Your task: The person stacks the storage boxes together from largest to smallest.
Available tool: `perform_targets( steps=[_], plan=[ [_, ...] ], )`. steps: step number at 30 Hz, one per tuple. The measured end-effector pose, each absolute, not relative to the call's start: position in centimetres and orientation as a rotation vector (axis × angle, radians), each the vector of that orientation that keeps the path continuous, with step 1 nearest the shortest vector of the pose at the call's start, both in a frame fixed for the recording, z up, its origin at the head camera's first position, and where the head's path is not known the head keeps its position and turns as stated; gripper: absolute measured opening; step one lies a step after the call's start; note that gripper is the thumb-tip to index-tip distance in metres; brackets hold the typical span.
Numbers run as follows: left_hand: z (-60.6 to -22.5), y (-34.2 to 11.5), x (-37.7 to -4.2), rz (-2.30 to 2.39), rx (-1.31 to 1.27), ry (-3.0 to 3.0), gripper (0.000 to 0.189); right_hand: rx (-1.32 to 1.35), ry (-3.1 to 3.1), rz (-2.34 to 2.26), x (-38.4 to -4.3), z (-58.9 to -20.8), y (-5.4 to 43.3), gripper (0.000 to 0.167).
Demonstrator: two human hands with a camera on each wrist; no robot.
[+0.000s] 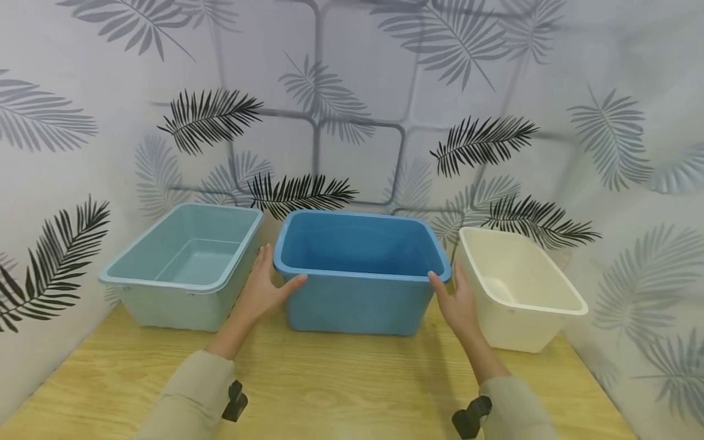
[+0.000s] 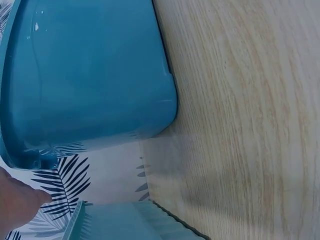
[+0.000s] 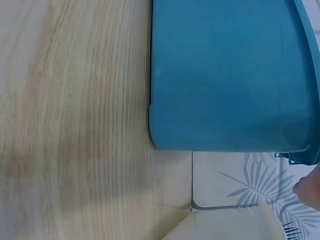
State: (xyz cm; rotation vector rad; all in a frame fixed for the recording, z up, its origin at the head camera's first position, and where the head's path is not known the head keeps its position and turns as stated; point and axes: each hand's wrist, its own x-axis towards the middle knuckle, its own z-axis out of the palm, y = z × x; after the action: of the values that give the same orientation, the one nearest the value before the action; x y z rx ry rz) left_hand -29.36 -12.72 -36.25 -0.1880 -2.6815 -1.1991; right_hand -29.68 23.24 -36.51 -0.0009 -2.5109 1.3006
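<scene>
A deep blue plastic tub (image 1: 354,305) stands upright in the middle of the wooden table, its inside bare as far as it shows. At its left end is my left hand (image 1: 261,296), fingers extended and thumb spread toward the rim. My right hand (image 1: 459,304) mirrors it at the right end, thumb close to the rim corner. Only a thumb of each hand shows in the wrist views, the left thumb (image 2: 20,200) and the right thumb (image 3: 309,189), both just off the tub's rim. Neither hand grips anything.
A pale blue-green tub (image 1: 170,305) stands to the left, close beside my left hand. On the right is a cream tub (image 1: 511,330), near my right hand. Behind them hangs a leaf-patterned backdrop (image 1: 363,79). The wooden tabletop (image 1: 341,385) extends toward me.
</scene>
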Motion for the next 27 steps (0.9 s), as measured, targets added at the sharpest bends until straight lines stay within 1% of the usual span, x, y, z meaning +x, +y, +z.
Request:
perform_targets(
  steps=[13, 22, 27],
  plan=[
    [-35.8, -12.1, -30.3, -1.194, -0.201, -2.685, 0.103, 0.047, -2.512, 1.232, -30.9, -36.0, 22.9, 0.082],
    [-36.1, -11.7, -31.0, -1.3, -0.153, -2.659, 0.1, 0.091, -2.521, 1.219, -31.7, -36.2, 22.9, 0.078],
    [-35.9, -11.7, -31.5, -1.304, -0.127, -2.672, 0.101, 0.071, -2.525, 1.229, -32.0, -36.2, 23.0, 0.076]
  ],
)
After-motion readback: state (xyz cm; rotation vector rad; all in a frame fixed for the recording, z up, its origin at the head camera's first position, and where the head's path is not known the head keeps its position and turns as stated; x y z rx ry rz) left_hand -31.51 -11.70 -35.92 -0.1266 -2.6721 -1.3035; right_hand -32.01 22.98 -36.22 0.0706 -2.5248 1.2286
